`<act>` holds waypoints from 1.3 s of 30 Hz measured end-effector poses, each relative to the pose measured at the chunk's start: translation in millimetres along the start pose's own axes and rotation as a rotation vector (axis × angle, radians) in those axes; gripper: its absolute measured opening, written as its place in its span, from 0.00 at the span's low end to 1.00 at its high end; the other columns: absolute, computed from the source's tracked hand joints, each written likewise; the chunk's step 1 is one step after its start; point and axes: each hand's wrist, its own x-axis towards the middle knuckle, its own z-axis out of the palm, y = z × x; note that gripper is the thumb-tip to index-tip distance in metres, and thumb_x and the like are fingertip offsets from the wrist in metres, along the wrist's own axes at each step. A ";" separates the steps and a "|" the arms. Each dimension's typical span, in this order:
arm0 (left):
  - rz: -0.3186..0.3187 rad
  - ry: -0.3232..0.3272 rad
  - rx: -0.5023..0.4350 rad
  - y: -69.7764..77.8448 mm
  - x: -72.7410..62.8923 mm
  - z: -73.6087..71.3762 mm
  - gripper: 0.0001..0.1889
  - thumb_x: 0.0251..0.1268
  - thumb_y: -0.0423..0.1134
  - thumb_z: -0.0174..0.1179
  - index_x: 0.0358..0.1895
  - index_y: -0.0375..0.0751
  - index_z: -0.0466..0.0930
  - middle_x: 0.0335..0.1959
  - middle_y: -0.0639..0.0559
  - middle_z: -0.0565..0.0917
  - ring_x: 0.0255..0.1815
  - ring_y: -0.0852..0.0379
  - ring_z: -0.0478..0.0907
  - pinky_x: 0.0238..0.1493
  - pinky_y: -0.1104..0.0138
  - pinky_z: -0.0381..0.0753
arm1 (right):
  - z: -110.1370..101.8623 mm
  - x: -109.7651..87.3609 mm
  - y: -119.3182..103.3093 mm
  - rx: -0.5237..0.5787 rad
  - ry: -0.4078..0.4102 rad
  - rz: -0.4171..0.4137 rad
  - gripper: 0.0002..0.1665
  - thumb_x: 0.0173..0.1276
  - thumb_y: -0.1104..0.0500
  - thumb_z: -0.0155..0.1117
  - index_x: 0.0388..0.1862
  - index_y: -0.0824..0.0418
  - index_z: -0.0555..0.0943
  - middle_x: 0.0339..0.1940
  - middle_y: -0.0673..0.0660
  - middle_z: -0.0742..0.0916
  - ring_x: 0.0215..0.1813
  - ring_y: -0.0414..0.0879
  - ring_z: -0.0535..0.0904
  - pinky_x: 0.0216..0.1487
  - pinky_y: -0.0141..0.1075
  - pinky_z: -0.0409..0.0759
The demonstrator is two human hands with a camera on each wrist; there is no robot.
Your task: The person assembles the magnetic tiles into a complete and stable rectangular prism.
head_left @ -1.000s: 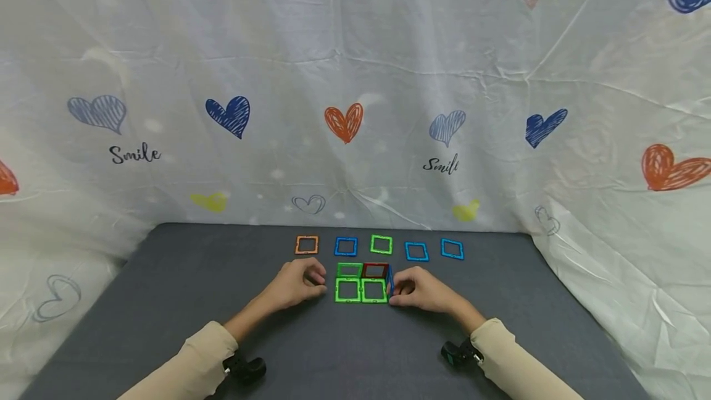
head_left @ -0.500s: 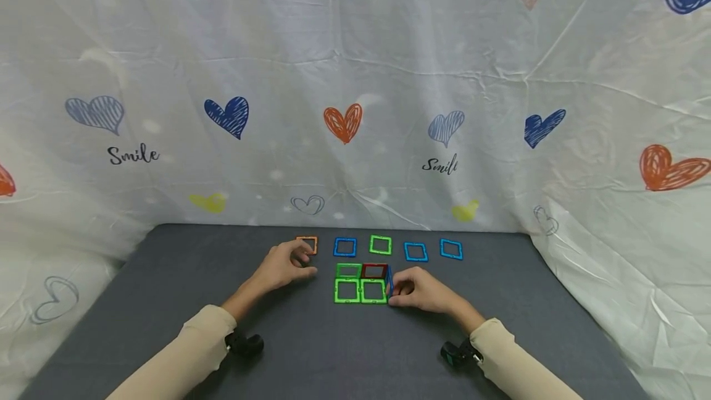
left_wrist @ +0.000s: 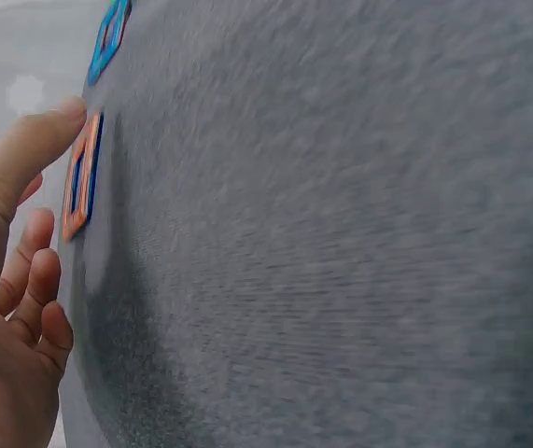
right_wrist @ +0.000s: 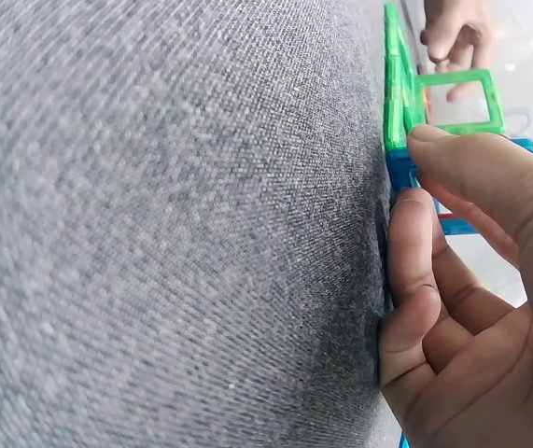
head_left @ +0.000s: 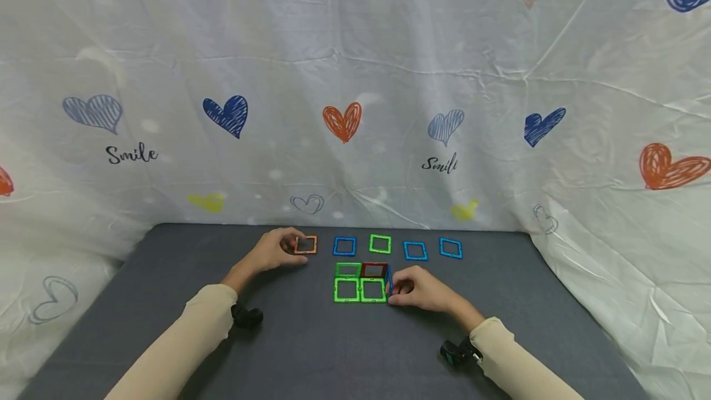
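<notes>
In the head view my left hand (head_left: 272, 250) reaches the orange square magnetic tile (head_left: 316, 244), index finger by its far left corner and thumb on the near side. The left wrist view has the thumb overlapping one end of this orange tile (left_wrist: 70, 203), which lies flat. My right hand (head_left: 422, 289) pinches the blue magnetic tile (head_left: 390, 279) standing on edge at the right of a small build. Two green tiles (head_left: 360, 290) lie flat there, with an upright green tile (head_left: 348, 263) and a dark red tile (head_left: 363, 270) behind. Fingers partly hide the blue tile (right_wrist: 399, 170).
Along the back of the grey tabletop (head_left: 333, 357) lie a blue tile (head_left: 336, 246), a green tile (head_left: 371, 244) and two lighter blue tiles (head_left: 415, 258), flat and spaced apart. Behind the table hangs a white cloth (head_left: 278, 79) printed with hearts.
My left hand has moved away from the build, to the back and left, up to the orange tile. The right hand has stayed at the blue tile.
</notes>
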 end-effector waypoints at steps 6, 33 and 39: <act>-0.041 0.008 0.034 -2.3 6.3 0.4 0.22 0.54 0.41 0.80 0.51 0.40 0.86 0.38 0.50 0.80 0.34 0.53 0.75 0.38 0.57 0.76 | 0.0 -0.2 0.5 0.002 0.000 0.005 0.06 0.69 0.64 0.72 0.33 0.57 0.84 0.29 0.51 0.85 0.27 0.39 0.79 0.29 0.32 0.76; 0.022 0.025 0.064 1.6 -1.6 9.9 0.02 0.64 0.33 0.72 0.35 0.43 0.87 0.29 0.56 0.78 0.27 0.58 0.73 0.31 0.61 0.75 | -0.7 -1.4 2.2 0.014 -0.001 -0.014 0.04 0.70 0.63 0.71 0.34 0.59 0.84 0.30 0.52 0.85 0.28 0.40 0.79 0.30 0.33 0.77; 0.031 0.029 0.068 -0.9 -1.5 10.9 0.03 0.64 0.33 0.72 0.34 0.43 0.87 0.29 0.56 0.77 0.28 0.58 0.72 0.32 0.62 0.74 | 0.0 -1.1 2.6 -0.001 0.003 -0.028 0.05 0.70 0.63 0.71 0.34 0.58 0.84 0.30 0.51 0.85 0.28 0.40 0.80 0.30 0.33 0.78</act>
